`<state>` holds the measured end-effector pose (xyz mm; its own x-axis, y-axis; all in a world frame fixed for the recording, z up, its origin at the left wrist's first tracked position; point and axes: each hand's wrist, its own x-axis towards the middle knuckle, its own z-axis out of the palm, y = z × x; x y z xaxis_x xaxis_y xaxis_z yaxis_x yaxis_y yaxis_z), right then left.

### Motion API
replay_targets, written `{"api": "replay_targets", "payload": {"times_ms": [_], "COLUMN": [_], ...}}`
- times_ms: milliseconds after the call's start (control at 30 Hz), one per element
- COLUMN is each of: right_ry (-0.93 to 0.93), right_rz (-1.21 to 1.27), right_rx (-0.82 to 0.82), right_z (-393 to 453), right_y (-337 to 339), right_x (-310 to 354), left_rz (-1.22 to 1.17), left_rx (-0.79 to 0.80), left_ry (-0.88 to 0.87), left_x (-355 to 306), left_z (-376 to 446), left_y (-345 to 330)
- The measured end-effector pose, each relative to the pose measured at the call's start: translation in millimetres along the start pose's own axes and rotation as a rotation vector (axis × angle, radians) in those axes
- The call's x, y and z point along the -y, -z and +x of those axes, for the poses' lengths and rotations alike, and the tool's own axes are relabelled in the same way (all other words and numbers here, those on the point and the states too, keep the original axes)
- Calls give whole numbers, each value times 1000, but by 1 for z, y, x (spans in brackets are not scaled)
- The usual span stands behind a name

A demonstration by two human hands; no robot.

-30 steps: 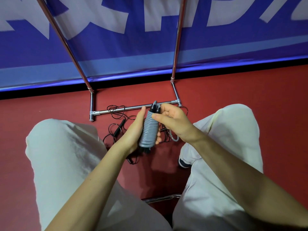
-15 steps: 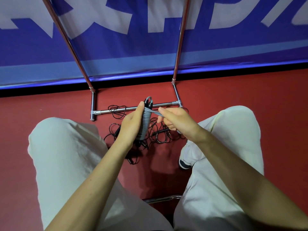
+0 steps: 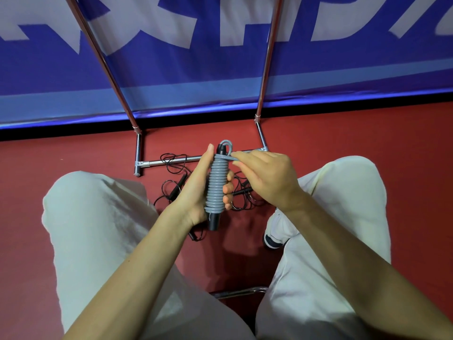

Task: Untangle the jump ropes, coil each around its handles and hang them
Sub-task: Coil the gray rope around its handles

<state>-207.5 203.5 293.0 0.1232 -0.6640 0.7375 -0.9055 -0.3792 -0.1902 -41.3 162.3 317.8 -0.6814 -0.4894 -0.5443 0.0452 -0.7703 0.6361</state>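
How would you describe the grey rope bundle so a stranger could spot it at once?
Start at the chrome rack base on the red floor, then look just in front of it, between the person's knees. There the left hand grips a grey jump rope coiled tightly round black handles, while the right hand pinches its loose end. Unlike the thin black ropes tangled on the floor, it is thick, neatly wound and held upright.

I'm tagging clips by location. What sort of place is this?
Probably a sports hall or gym. The floor is red sports-type flooring, a large blue banner with big pale lettering runs along its edge, and jump ropes are about: a grey one being coiled, thin black ones lying loose.
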Motion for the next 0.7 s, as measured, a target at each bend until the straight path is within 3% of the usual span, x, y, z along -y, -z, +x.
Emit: {"api": "replay_targets", "payload": {"times_ms": [67, 133, 267, 333, 433, 533, 700], "right_ry": [-37, -261, -822, -962, -1084, -1147, -1202], "right_rz": [11, 191, 965, 1219, 1505, 1601, 1564], "right_rx": [-12, 42, 491, 717, 885, 907, 692], "right_z": [-1, -2, -1, 4, 10, 12, 4], "right_y": [-2, -2, 8, 11, 14, 16, 10], "right_x": [5, 13, 13, 9, 7, 10, 12], "left_rz": [-42, 13, 363, 469, 580, 616, 643], "left_rx": [24, -24, -191, -180, -184, -200, -252], "left_ry": [-21, -74, -264, -338, -408, -448, -457], "left_x": [2, 3, -2, -6, -8, -7, -7], "left_z": [1, 3, 6, 5, 3, 2, 2], "left_y": [-2, 0, 14, 18, 21, 23, 29]}}
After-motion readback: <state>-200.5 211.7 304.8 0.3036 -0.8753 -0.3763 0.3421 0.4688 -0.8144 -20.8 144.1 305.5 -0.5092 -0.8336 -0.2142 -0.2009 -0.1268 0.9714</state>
